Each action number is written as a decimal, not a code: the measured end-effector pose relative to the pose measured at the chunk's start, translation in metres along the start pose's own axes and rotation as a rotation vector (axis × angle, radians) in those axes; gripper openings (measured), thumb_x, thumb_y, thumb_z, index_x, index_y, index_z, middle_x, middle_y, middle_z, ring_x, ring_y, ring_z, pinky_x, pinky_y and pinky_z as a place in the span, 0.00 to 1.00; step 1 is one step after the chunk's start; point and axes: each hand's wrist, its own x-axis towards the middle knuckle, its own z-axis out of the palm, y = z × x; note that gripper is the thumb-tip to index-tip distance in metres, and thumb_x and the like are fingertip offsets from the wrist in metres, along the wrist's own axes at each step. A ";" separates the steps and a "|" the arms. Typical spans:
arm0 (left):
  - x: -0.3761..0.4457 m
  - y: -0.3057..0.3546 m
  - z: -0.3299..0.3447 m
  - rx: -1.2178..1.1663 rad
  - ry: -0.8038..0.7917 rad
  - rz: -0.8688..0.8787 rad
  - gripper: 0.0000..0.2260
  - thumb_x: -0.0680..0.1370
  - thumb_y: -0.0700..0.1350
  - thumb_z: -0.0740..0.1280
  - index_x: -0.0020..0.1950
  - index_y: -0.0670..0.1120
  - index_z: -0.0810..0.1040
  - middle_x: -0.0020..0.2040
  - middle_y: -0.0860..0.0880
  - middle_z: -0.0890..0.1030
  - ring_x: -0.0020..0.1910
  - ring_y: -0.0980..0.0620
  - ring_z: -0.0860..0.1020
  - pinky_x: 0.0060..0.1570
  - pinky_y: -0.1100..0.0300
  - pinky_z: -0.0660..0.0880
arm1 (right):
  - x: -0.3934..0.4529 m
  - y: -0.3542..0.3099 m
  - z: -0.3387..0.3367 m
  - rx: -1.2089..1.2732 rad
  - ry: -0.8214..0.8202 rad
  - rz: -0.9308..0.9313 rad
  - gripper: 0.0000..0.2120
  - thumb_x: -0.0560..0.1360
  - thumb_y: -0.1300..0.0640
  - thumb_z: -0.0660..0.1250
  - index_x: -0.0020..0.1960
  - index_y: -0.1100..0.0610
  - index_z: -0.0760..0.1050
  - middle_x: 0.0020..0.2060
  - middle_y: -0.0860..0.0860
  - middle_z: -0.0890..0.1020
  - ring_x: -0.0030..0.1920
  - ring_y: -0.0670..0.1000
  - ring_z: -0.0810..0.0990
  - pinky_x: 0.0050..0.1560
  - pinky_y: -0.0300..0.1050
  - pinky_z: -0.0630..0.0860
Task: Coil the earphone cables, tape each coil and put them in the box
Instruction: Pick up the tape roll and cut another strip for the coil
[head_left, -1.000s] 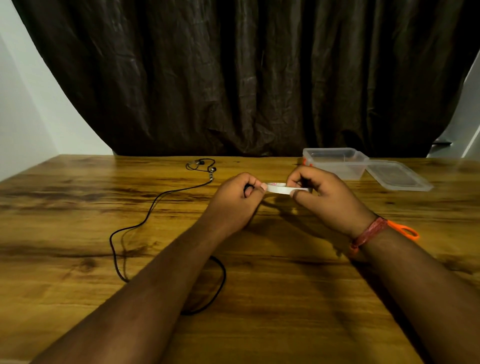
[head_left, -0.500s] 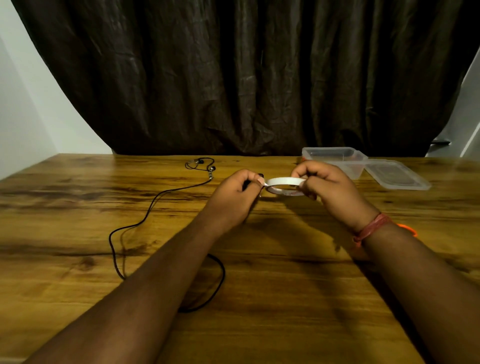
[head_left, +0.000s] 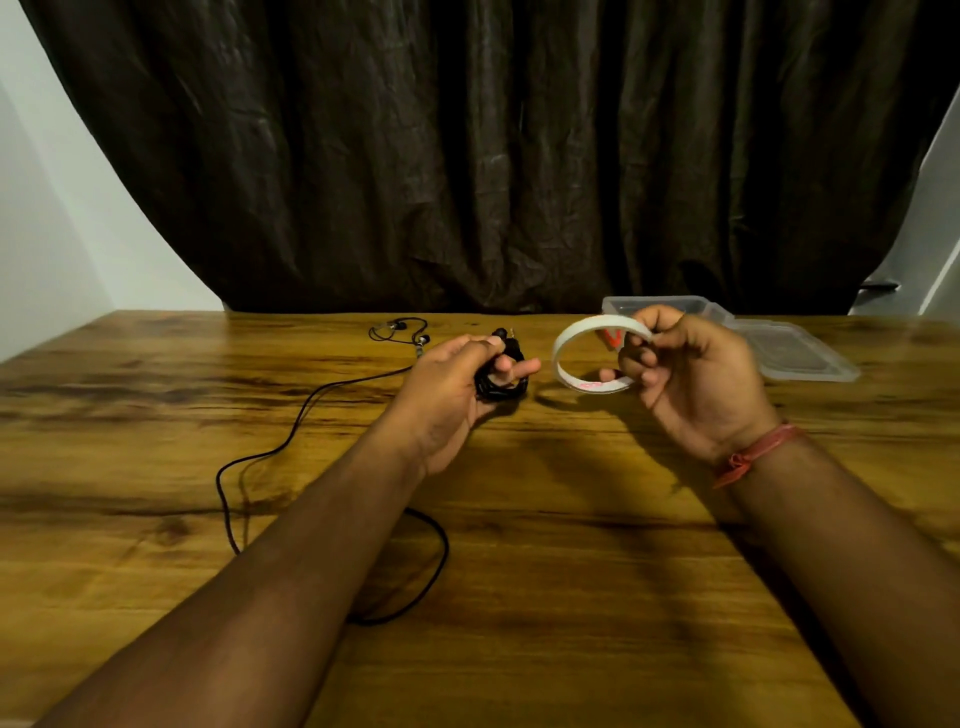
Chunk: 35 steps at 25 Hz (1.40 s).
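Left hand (head_left: 451, 387) grips coiled earphone cable (head_left: 501, 376). Right hand (head_left: 685, 374) pinches tape roll (head_left: 574, 356), just right of coil, apart. Roll's open face toward camera.

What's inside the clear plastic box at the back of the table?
The clear plastic box is mostly hidden behind the right hand and white tape roll; nothing shows inside the visible part.

wooden table (head_left: 571, 597) | dark curtain (head_left: 467, 156) behind — white wall (head_left: 47, 234) left

A dark, creased curtain (head_left: 493, 156) hangs behind a wooden table (head_left: 597, 545), with pale walls (head_left: 62, 218) at both sides.
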 end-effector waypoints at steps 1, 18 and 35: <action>0.000 0.001 -0.001 -0.023 -0.024 -0.009 0.05 0.83 0.40 0.58 0.49 0.42 0.71 0.37 0.45 0.76 0.56 0.43 0.82 0.63 0.41 0.73 | 0.000 0.000 0.000 0.032 -0.007 0.005 0.10 0.72 0.65 0.49 0.39 0.61 0.68 0.30 0.52 0.64 0.28 0.48 0.61 0.47 0.53 0.71; 0.003 0.005 0.000 -0.343 -0.094 0.052 0.03 0.83 0.38 0.57 0.50 0.41 0.68 0.41 0.41 0.74 0.56 0.32 0.80 0.49 0.38 0.79 | 0.001 0.013 -0.002 0.166 -0.092 0.092 0.08 0.70 0.61 0.57 0.44 0.61 0.74 0.37 0.57 0.74 0.39 0.53 0.75 0.62 0.63 0.74; -0.004 -0.002 0.005 -0.292 -0.147 -0.048 0.04 0.83 0.38 0.58 0.49 0.39 0.70 0.37 0.42 0.77 0.55 0.34 0.81 0.52 0.35 0.78 | -0.076 -0.053 -0.082 -1.931 0.209 0.428 0.12 0.70 0.40 0.68 0.41 0.49 0.75 0.37 0.46 0.78 0.37 0.44 0.75 0.34 0.40 0.72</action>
